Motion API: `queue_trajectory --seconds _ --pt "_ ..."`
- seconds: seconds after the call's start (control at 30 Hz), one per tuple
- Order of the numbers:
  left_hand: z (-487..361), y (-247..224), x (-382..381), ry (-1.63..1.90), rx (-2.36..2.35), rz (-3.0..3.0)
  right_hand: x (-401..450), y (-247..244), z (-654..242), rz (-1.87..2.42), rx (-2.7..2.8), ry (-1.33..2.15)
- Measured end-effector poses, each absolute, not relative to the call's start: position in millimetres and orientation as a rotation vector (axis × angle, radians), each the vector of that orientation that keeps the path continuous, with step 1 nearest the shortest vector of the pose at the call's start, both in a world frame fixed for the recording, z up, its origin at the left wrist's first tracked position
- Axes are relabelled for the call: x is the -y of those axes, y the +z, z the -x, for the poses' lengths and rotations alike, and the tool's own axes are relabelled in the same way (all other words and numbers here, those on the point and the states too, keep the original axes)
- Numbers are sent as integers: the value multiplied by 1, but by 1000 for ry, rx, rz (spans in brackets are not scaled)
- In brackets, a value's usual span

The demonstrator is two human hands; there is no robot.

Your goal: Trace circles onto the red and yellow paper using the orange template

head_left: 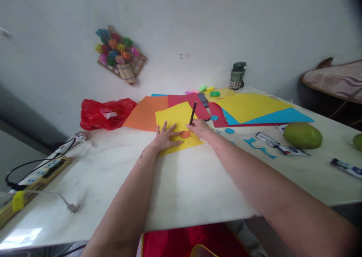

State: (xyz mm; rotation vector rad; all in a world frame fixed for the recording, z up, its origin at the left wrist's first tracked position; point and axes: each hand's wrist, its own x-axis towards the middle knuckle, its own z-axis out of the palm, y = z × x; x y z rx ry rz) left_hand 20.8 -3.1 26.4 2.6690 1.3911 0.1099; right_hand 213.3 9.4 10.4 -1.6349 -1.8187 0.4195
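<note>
A yellow sheet point(175, 115) lies on the white table, with round outlines drawn near its lower edge. On it rests a small orange disc point(185, 134). My left hand point(165, 138) lies flat on the sheet with its fingers spread, the fingertips at the disc's left side. To the right of the disc, my right hand point(199, 128) is closed around a dark pencil point(193, 113), which stands nearly upright. The pencil's tip is hidden behind my fingers.
Orange, red, blue and yellow sheets point(254, 106) lie toward the wall. A red plastic bag point(106, 114) and power strip point(42, 174) are left. Blue scraps point(258, 146), glue tubes point(266, 139) and a green fruit point(303, 135) lie right, a jar point(237, 76) behind.
</note>
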Motion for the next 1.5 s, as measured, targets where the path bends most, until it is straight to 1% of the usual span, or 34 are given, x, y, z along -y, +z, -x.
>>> queue_trajectory --seconds 0.8,0.97,1.1,1.17,1.3,1.5 --pt "-20 26 3 115 -1377 -2685 -3 17 -212 1677 1817 479" --pt "-20 25 2 105 -1384 -2688 -4 13 -213 1593 1775 635" --pt "-21 26 3 99 -1392 -2682 -6 9 -215 1347 1618 865" --pt "-22 27 4 104 -1394 -2680 -6 9 -215 1246 1519 914" --pt "-22 28 6 103 -1404 -2680 -6 10 -215 1200 1449 887" --pt "-22 28 6 99 -1400 -2691 -11 1 -214 1282 1596 798"
